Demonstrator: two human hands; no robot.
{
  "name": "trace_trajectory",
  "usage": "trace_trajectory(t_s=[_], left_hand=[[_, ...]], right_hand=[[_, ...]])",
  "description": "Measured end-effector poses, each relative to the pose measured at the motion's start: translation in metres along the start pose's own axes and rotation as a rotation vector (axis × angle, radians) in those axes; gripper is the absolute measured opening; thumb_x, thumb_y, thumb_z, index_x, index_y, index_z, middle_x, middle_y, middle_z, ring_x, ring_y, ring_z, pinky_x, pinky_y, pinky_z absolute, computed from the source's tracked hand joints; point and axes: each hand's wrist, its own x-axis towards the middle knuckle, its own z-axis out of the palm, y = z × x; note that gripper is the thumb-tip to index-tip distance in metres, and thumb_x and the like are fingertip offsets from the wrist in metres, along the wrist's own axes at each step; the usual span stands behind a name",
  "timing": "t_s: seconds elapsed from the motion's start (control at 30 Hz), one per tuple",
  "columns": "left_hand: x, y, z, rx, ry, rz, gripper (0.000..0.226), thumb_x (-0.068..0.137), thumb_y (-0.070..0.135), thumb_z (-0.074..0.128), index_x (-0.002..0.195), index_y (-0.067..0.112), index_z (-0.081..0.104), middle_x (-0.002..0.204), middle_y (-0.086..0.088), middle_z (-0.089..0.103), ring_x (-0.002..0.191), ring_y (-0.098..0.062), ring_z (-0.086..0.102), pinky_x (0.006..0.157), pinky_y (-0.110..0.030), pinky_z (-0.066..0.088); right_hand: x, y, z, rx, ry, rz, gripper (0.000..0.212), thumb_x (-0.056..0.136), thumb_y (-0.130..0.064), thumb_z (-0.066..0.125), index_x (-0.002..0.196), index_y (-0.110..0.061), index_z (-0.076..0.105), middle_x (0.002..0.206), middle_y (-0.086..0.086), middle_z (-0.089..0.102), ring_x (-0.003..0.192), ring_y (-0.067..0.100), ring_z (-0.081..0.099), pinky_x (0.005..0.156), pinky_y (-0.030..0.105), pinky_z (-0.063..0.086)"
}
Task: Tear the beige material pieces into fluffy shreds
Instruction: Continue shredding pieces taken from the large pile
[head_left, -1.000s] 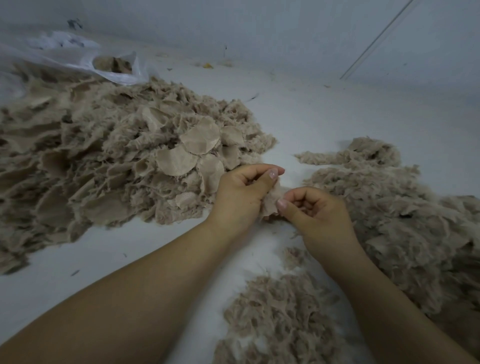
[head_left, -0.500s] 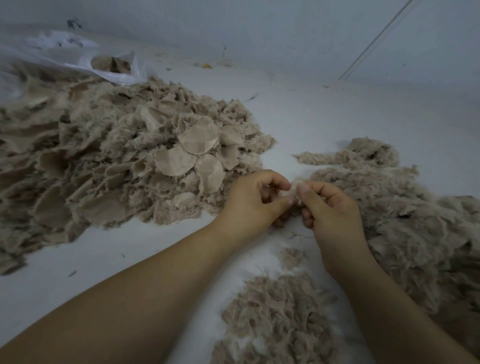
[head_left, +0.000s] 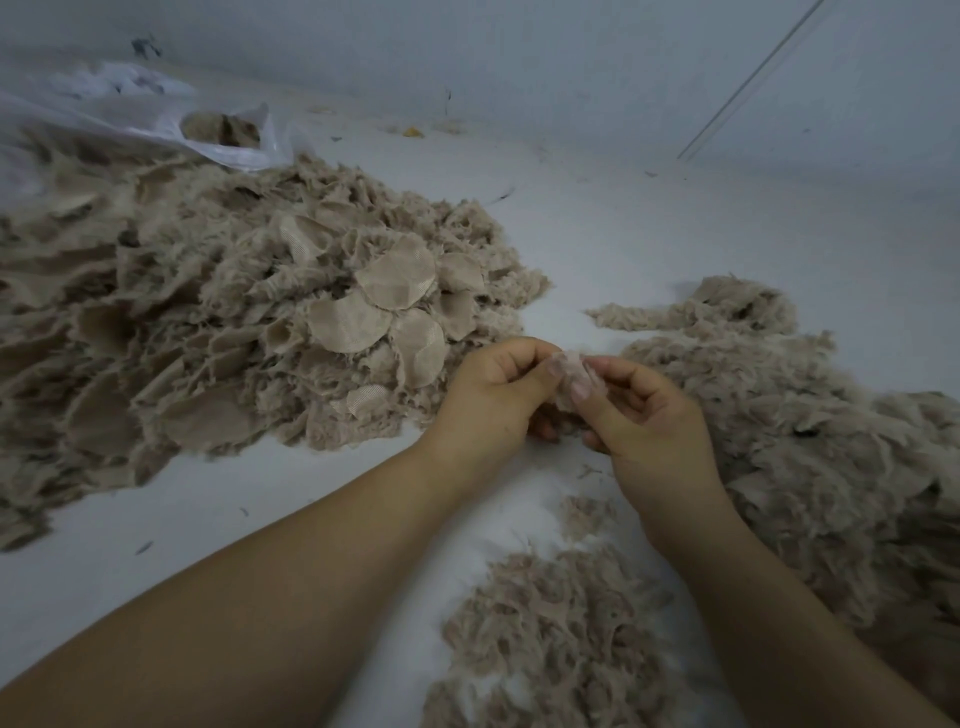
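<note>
1. White surface (head_left: 649, 249): pale floor or tabletop, which of the two cannot be told; it runs out of view on every side.
2. Pile of beige pieces (head_left: 218, 322): large heap at left, round flat pieces showing among frayed ones; its left part is cut off by the edge of the view.
3. Shredded heap (head_left: 810, 467): fluffy beige mass at right, running out of view at the right edge; partly hidden behind the right forearm.
4. Small shred pile (head_left: 556, 634): near the bottom, between the two forearms, cut off below.
5. Clear plastic bag (head_left: 156, 124): top left, lying over the big pile's far side; some beige material shows at its opening, the rest is indistinct.
6. Left hand (head_left: 493, 395): fingers curled, thumb pinching the thin beige piece (head_left: 570, 382).
7. Right hand (head_left: 644, 415): fingers curled, pinching the same piece from the other side; the piece is blurred, its lower part hidden between the hands.
</note>
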Motion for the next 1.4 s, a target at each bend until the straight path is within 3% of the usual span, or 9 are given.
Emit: trace_trajectory(t_s=[0.2,0.3,0.43,0.57,0.7,0.87,1.07,1.27,1.4], left_hand=[[0.002,0.0,-0.003,-0.211,0.017,-0.107,0.023,0.087,0.024,0.057,0.08,0.002,0.06,0.072,-0.017,0.057,0.063,-0.03,0.054,0.049,-0.033,0.047],[0.002,-0.001,-0.002,-0.047,0.018,-0.093,0.048,0.076,0.046,0.071,0.087,0.002,0.056,0.07,-0.019,0.058,0.054,-0.028,0.055,0.045,-0.031,0.047],[0.001,-0.003,-0.001,0.141,0.082,-0.059,0.014,0.091,0.014,0.068,0.081,0.007,0.06,0.059,-0.014,0.062,0.04,-0.016,0.054,0.037,-0.022,0.042],[0.001,-0.001,-0.005,0.164,0.101,-0.072,0.021,0.097,0.016,0.059,0.082,0.002,0.064,0.05,-0.007,0.061,0.035,-0.014,0.05,0.034,-0.019,0.035],[-0.001,0.001,0.0,0.148,0.046,-0.078,0.023,0.097,0.018,0.059,0.077,0.007,0.064,0.046,-0.007,0.058,0.033,-0.014,0.048,0.034,-0.019,0.037],[0.002,0.008,-0.009,0.042,0.153,-0.001,0.024,0.099,0.015,0.054,0.078,0.004,0.057,0.046,-0.006,0.056,0.032,-0.015,0.043,0.036,-0.018,0.034],[-0.005,0.025,-0.019,0.169,-0.741,-0.255,0.06,0.089,0.055,0.059,0.074,-0.003,0.069,0.071,-0.026,0.069,0.048,-0.027,0.065,0.045,-0.024,0.049],[-0.002,0.015,-0.002,0.152,-0.207,-0.383,0.059,0.081,0.047,0.069,0.086,-0.011,0.058,0.056,-0.016,0.06,0.033,-0.022,0.048,0.034,-0.022,0.036],[-0.004,0.018,-0.003,0.162,-0.225,-0.317,0.027,0.097,0.024,0.059,0.089,-0.001,0.055,0.047,-0.009,0.054,0.028,-0.016,0.039,0.031,-0.016,0.025]], right_hand=[[0.003,0.003,-0.005,0.065,0.077,0.034,0.032,0.088,0.0,0.071,0.111,-0.021,0.066,0.097,0.0,0.078,0.092,0.016,0.074,0.073,0.02,0.058],[0.003,0.003,-0.006,0.055,0.047,0.036,0.035,0.088,-0.002,0.072,0.118,-0.018,0.064,0.098,0.002,0.078,0.092,0.018,0.075,0.073,0.024,0.059],[0.003,0.005,-0.006,0.039,0.041,0.031,0.032,0.088,-0.002,0.071,0.113,-0.02,0.065,0.097,0.0,0.078,0.092,0.016,0.075,0.073,0.023,0.059],[0.005,0.005,-0.007,0.032,0.083,0.026,0.022,0.094,-0.001,0.063,0.108,-0.017,0.068,0.088,-0.001,0.078,0.077,0.008,0.073,0.066,0.017,0.055],[0.002,0.005,-0.006,-0.019,0.058,0.026,0.01,0.093,-0.011,0.069,0.101,-0.006,0.072,0.086,0.01,0.077,0.08,0.025,0.075,0.071,0.034,0.06],[0.005,0.005,-0.011,-0.013,0.178,-0.003,0.009,0.094,-0.01,0.066,0.088,-0.012,0.072,0.058,-0.014,0.066,0.05,-0.003,0.057,0.05,0.012,0.046],[0.001,0.0,-0.007,0.012,0.153,0.021,0.009,0.09,-0.01,0.071,0.082,-0.011,0.074,0.077,0.007,0.076,0.073,0.02,0.071,0.071,0.036,0.059],[0.0,-0.001,-0.007,-0.003,0.13,0.006,0.023,0.089,-0.019,0.074,0.077,0.0,0.074,0.075,0.024,0.07,0.065,0.025,0.067,0.058,0.031,0.056],[-0.001,0.0,-0.006,-0.004,0.092,-0.009,0.026,0.093,-0.023,0.068,0.08,-0.002,0.077,0.072,0.018,0.073,0.064,0.023,0.069,0.058,0.028,0.056]])
